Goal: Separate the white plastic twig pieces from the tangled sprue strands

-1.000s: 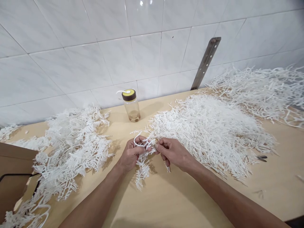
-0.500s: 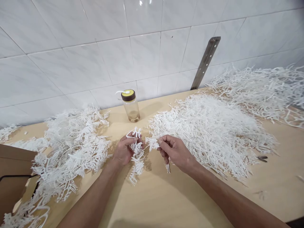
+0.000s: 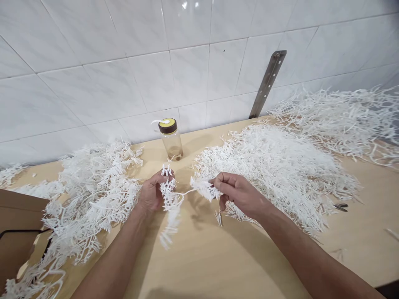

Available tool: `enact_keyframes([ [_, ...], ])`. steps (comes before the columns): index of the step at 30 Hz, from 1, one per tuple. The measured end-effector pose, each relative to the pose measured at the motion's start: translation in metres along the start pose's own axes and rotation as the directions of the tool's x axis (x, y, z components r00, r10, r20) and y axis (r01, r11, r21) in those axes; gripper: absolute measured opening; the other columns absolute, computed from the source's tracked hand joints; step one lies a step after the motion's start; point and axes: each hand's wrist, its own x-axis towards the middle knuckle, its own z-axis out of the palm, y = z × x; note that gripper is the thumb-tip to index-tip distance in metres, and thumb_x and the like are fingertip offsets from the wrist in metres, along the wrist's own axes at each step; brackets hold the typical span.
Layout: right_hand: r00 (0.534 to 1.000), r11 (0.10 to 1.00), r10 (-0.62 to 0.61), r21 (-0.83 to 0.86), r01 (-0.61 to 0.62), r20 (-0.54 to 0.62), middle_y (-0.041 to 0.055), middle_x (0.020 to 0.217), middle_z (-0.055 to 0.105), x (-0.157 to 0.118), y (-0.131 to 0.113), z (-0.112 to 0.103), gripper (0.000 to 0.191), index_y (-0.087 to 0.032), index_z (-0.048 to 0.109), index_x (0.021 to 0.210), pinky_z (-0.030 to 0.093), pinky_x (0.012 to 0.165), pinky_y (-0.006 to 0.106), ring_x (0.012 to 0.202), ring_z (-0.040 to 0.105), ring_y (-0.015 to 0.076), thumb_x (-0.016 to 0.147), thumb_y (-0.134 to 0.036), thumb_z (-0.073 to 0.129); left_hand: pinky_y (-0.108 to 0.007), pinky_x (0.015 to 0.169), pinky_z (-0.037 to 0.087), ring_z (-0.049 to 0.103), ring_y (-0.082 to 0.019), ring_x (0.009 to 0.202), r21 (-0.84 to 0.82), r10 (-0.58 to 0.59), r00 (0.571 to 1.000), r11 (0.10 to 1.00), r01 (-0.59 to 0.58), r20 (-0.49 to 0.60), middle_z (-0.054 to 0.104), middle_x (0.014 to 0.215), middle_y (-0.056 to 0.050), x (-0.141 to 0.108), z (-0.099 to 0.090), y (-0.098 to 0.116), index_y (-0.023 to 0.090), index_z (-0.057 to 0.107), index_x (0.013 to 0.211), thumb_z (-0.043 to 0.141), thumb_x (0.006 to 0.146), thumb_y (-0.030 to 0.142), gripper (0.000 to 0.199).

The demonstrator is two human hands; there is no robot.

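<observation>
White branching sprigs that look like plastic lie in heaps across the table. My left hand (image 3: 155, 190) is closed on one white branched sprig (image 3: 170, 198), whose lower end hangs down blurred by motion. Opposite it, my right hand (image 3: 235, 192) pinches another white feathery piece (image 3: 206, 189). A thin stem joins the two pieces across the gap between my hands. Just below my right hand a small loose sprig (image 3: 218, 218) lies on the table. The big sprig pile (image 3: 274, 166) spreads right behind that hand, and a tangled pile (image 3: 102, 187) lies left of my left hand.
A clear bottle (image 3: 172, 141) with a dark and yellow lid stands at the back. Against the tiled wall rises a slotted metal bracket (image 3: 268, 85). Small snips (image 3: 341, 207) lie by the right pile. A cardboard box (image 3: 21, 232) is at the left edge. Stringier strands (image 3: 346, 116) lie back right.
My hands have moved apart, the left one leftward and the right one a little rightward. The stem between the two pieces is now stretched across the wider gap.
</observation>
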Motion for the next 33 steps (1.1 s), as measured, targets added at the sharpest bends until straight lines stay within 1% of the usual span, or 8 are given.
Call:
enact_keyframes([
  [4, 0.998, 0.972, -0.041, -0.228, 0.052, 0.054, 0.0106, 0.119, 0.062, -0.003, 0.001, 0.011, 0.031, -0.017, 0.053, 0.08, 0.054, 0.063, 0.033, 0.05, 0.066, 0.0095, 0.092, -0.045, 0.056, -0.023, 0.046, 0.04, 0.05, -0.012, 0.049, 0.354, 0.027, 0.996, 0.935, 0.004, -0.084, 0.054, 0.06, 0.002, 0.0, 0.001, -0.006, 0.015, 0.06, 0.079, 0.07, 0.065, 0.026, 0.02],
  [7, 0.998, 0.962, -0.057, -0.265, 0.064, 0.035, 0.0104, 0.115, 0.064, -0.003, 0.007, 0.021, 0.028, -0.018, 0.052, 0.082, 0.055, 0.064, 0.033, 0.053, 0.068, 0.0116, 0.093, -0.044, 0.053, -0.029, 0.055, 0.046, 0.058, -0.018, 0.061, 0.777, 0.247, 0.953, 0.629, -0.018, -0.178, 0.061, 0.074, -0.003, 0.0, 0.004, -0.012, 0.017, 0.061, 0.09, 0.072, 0.07, 0.036, 0.03],
  [12, 0.991, 0.945, -0.124, -0.31, 0.101, -0.055, 0.0079, 0.094, 0.068, -0.001, 0.017, 0.028, 0.022, -0.02, 0.055, 0.082, 0.057, 0.075, 0.035, 0.075, 0.071, 0.0187, 0.092, -0.04, 0.055, -0.04, 0.075, 0.053, 0.062, -0.026, 0.091, 0.974, 0.772, 0.628, 0.05, -0.219, 0.101, 0.061, 0.106, -0.014, -0.008, 0.014, -0.016, 0.015, 0.059, 0.107, 0.067, 0.079, 0.029, 0.033],
  [15, 0.987, 0.952, -0.143, -0.282, 0.119, -0.067, 0.008, 0.097, 0.067, 0.002, 0.018, 0.029, 0.021, -0.02, 0.056, 0.08, 0.058, 0.072, 0.033, 0.084, 0.069, 0.0199, 0.089, -0.039, 0.058, -0.035, 0.073, 0.053, 0.062, -0.021, 0.088, 0.825, 0.744, 0.489, -0.147, -0.545, 0.456, 0.063, 0.092, -0.008, -0.022, 0.026, -0.018, 0.017, 0.059, 0.101, 0.06, 0.087, 0.024, 0.015],
  [18, 0.987, 0.965, -0.143, -0.23, 0.123, -0.073, 0.0049, 0.091, 0.066, 0.004, 0.017, 0.028, 0.022, -0.019, 0.057, 0.078, 0.058, 0.073, 0.033, 0.08, 0.066, 0.0177, 0.088, -0.039, 0.06, -0.035, 0.079, 0.053, 0.061, -0.021, 0.093, 0.669, 0.469, 0.556, -0.109, -0.735, 0.687, 0.065, 0.098, -0.008, -0.034, 0.036, -0.022, 0.019, 0.059, 0.109, 0.064, 0.086, 0.026, 0.025],
  [21, 0.992, 0.982, -0.115, -0.159, 0.106, -0.049, 0.003, 0.084, 0.066, 0.006, 0.015, 0.027, 0.022, -0.019, 0.06, 0.084, 0.057, 0.079, 0.036, 0.082, 0.066, 0.0181, 0.089, -0.039, 0.06, -0.04, 0.087, 0.051, 0.059, -0.025, 0.102, 0.687, 0.351, 0.642, -0.006, -0.726, 0.682, 0.063, 0.113, -0.012, -0.034, 0.036, -0.03, 0.021, 0.057, 0.121, 0.069, 0.081, 0.032, 0.043],
  [29, 0.967, 0.954, -0.185, -0.268, 0.134, -0.177, 0.0075, 0.101, 0.068, 0.006, 0.012, 0.019, 0.024, -0.02, 0.066, 0.1, 0.057, 0.083, 0.041, 0.086, 0.068, 0.0199, 0.091, -0.041, 0.057, -0.027, 0.069, 0.048, 0.063, -0.019, 0.076, 0.67, 0.5, 0.847, 0.567, -0.479, 0.182, 0.071, 0.081, -0.004, -0.021, 0.027, -0.04, 0.022, 0.074, 0.09, 0.069, 0.082, 0.031, 0.013],
  [33, 0.939, 0.945, -0.144, -0.325, 0.037, -0.313, 0.0064, 0.095, 0.067, 0.007, 0.012, 0.014, 0.032, -0.02, 0.062, 0.108, 0.057, 0.069, 0.04, 0.065, 0.066, 0.0163, 0.087, -0.044, 0.061, -0.024, 0.061, 0.046, 0.058, -0.014, 0.061, 0.608, 0.457, 0.889, 0.696, -0.382, 0.035, 0.065, 0.068, 0.001, -0.023, 0.029, -0.039, 0.019, 0.07, 0.092, 0.068, 0.084, 0.037, 0.019],
])
